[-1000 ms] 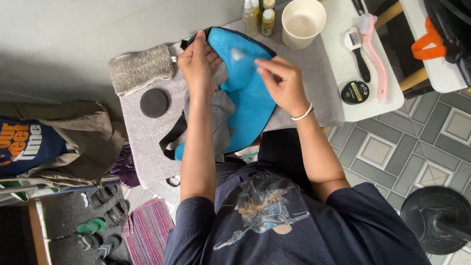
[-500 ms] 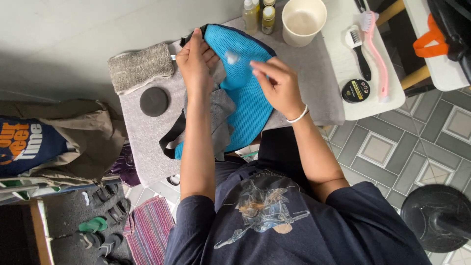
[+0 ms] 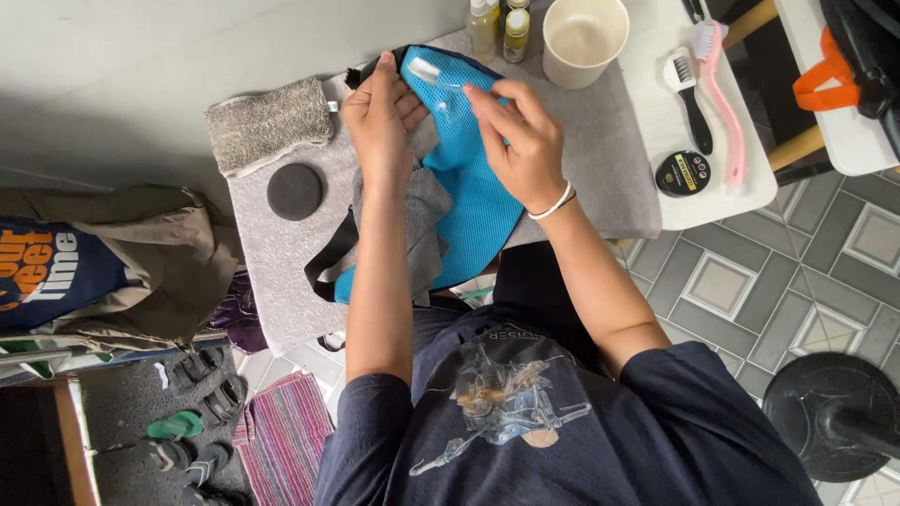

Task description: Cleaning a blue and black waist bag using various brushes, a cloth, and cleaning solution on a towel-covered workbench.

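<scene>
Hands work over a blue mesh bag (image 3: pixel 473 201) that lies on a grey mat (image 3: pixel 600 159) covering the table. Left hand (image 3: pixel 377 122) is closed on the bag's upper edge, thumb and fingers pinching the mesh together with a grey cloth (image 3: pixel 422 220) that hangs below the palm. Right hand (image 3: pixel 520 141) is closed around a small brush (image 3: pixel 433 73), whose pale head rests on the mesh near the bag's top. Black strap (image 3: pixel 328 262) trails from the bag's lower left corner. Left of the bag sit a round black pad (image 3: pixel 294 190) and a folded grey towel (image 3: pixel 267 125). Above the bag stand two small bottles (image 3: pixel 497 28) and a cream cup (image 3: pixel 584 39). Right of the mat lie a black-handled brush (image 3: pixel 692 98), a pink brush (image 3: pixel 722 94) and a round black tin (image 3: pixel 682 173).
</scene>
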